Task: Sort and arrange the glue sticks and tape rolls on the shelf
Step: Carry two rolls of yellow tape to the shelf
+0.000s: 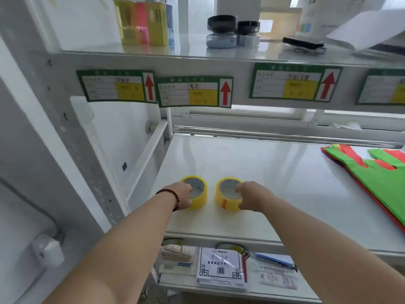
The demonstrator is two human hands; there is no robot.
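Head view: white middle shelf, mostly bare behind the rolls; stack of green/red bags at its right edge. Both forearms reach in. Left hand grips left yellow tape roll, right hand grips right yellow tape roll. Rolls flat, side by side, apart, near front edge.

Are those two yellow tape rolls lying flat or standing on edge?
Lying flat. Both the left tape roll and the right tape roll rest on the shelf with their round core openings facing up.
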